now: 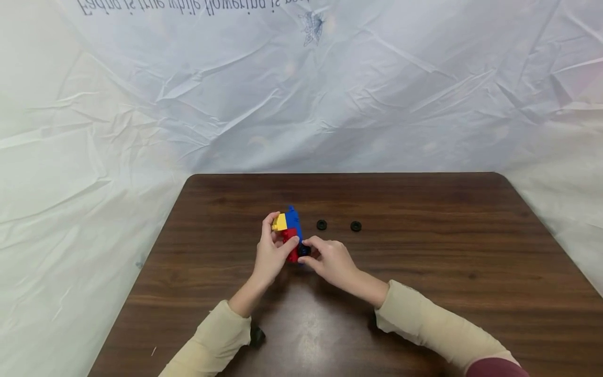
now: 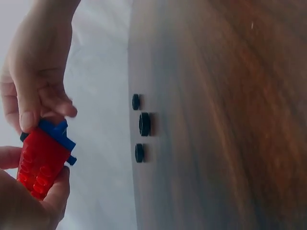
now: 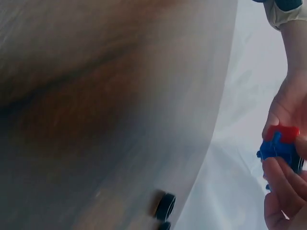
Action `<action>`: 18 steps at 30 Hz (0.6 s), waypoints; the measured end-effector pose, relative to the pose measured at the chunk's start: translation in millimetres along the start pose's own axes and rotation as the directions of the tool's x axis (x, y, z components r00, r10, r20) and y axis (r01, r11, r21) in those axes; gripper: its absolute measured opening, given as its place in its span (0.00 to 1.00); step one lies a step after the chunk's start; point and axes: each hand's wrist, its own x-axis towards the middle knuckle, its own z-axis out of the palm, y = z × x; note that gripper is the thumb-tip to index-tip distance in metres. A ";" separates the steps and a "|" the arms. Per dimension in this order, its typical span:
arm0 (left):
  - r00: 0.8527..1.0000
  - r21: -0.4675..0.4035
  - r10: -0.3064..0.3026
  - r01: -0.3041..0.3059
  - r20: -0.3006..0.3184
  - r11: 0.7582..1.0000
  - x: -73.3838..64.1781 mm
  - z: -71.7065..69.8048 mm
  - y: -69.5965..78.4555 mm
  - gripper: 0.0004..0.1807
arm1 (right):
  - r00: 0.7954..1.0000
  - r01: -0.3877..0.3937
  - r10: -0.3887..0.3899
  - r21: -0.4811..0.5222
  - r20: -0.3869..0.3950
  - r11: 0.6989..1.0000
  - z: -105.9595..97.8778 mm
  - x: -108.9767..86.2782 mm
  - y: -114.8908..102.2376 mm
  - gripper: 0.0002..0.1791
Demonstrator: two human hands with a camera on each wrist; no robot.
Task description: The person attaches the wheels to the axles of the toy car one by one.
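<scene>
My left hand [image 1: 272,256] grips a toy car of building bricks, with a red brick [image 2: 44,155], a yellow brick [image 1: 280,222] and a blue base [image 1: 293,218]. The car is held tilted above the table, its base turned to the right. From the right side, my right hand [image 1: 333,259] pinches a black wheel [image 1: 305,251] between thumb and fingers, right against the base near its closer end. In the right wrist view the wheel's dark rim [image 3: 301,165] shows beside the blue base, partly covered by fingers.
Two black tires [image 1: 322,224] [image 1: 355,226] lie on the brown wooden table [image 1: 447,209] beyond the right hand. Three tires [image 2: 145,124] show in the left wrist view. A white sheet [image 1: 282,120] hangs behind the table. Something dark [image 1: 257,336] shows by the left sleeve.
</scene>
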 end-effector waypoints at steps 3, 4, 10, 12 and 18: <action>1.000 0.004 -0.022 0.022 0.006 1.000 5.7 -2.8 -6.9 0.36 | 0.997 -0.008 0.010 -0.022 0.077 1.000 -6.3 0.3 8.0 0.23; 1.000 -0.004 -0.030 0.030 0.003 1.000 6.9 -4.4 -7.9 0.36 | 0.994 -0.016 0.017 -0.014 0.103 1.000 -9.4 0.4 12.3 0.24; 0.998 -0.079 -0.065 0.063 -0.019 0.995 14.2 -13.5 -13.9 0.35 | 0.954 -0.232 0.189 0.174 0.231 0.957 -34.2 7.1 54.9 0.21; 0.997 -0.088 -0.081 0.079 -0.014 0.993 15.7 -15.0 -15.1 0.34 | 0.922 -0.342 0.277 0.235 0.271 0.910 -41.3 9.8 72.4 0.20; 0.991 -0.082 -0.131 0.132 0.010 0.988 15.3 -16.4 -11.4 0.36 | 0.825 -0.550 0.441 0.322 0.354 0.770 -52.3 12.8 113.4 0.24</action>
